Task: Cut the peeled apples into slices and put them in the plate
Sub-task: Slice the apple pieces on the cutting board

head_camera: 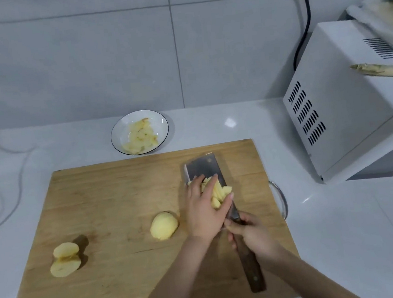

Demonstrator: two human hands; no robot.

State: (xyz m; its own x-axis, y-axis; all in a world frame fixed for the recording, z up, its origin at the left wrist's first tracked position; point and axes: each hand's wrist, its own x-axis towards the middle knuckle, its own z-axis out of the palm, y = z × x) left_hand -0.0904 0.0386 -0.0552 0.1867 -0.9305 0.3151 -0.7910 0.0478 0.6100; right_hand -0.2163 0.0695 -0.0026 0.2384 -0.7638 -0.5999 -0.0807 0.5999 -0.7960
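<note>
Evidently the cut was done for this batch. The right hand [251,234] was curled round the wooden handle of the cleaver [202,167] close to where handle meets blade. That choked-up hold probably gave control over a wide blade used as a scoop rather than an edge. The blade lay broad side up and low over the cutting board [111,207]. Just ahead of the grip, the apple slices [217,193] were heaped on the steel. The left hand [207,211] lay over them with fingers fairly straight and together, pressing them against the blade, most likely so that none would slide off in a lift.

The cleaver's long axis ran from the handle end, behind the grip and nearest the person, forward and slightly left. Its square far end pointed at the board's far edge. The slices lay in a row along that same line.

The plate [153,122] sat well ahead and to the left of the grip, off the board, already holding pale apple pieces. An uncut apple half [164,225] rested dome up just left of the left hand. A split apple [64,259] lay far to the left.
</note>
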